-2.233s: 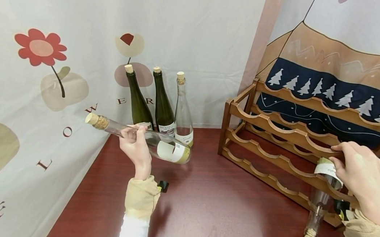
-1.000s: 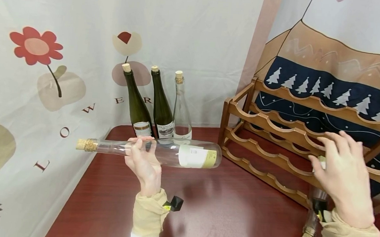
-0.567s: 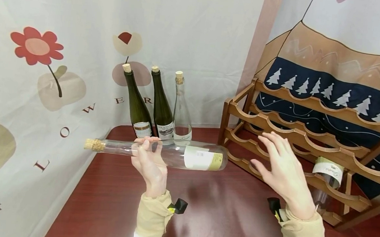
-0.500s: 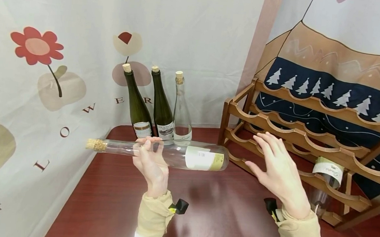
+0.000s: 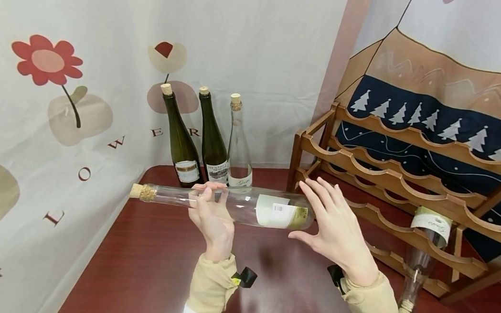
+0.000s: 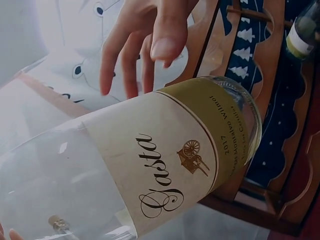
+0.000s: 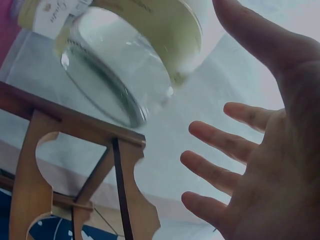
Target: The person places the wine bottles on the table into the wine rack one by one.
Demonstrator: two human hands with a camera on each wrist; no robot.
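My left hand [image 5: 213, 221] holds a clear glass wine bottle [image 5: 247, 206] by its neck and shoulder. The bottle lies level over the table, corked end to the left, base to the right. Its pale label with a yellow-green band [image 6: 155, 160] fills the left wrist view. My right hand [image 5: 336, 229] is at the bottle's base with fingers spread and thumb apart. In the right wrist view a gap shows between its fingers [image 7: 215, 170] and the glass base [image 7: 105, 70]. The wooden wine rack [image 5: 362, 163] stands just beyond the right hand.
Two green corked bottles [image 5: 182, 143] [image 5: 214, 144] and a clear one [image 5: 240, 151] stand upright at the back of the red-brown table [image 5: 149, 265]. Another clear bottle [image 5: 430, 229] lies in the rack, neck [image 5: 410, 291] jutting forward and down. Printed cloth hangs behind.
My right hand has left the bottle in the rack and moved left to the held bottle's base. My left hand has levelled its bottle and brought it rightward.
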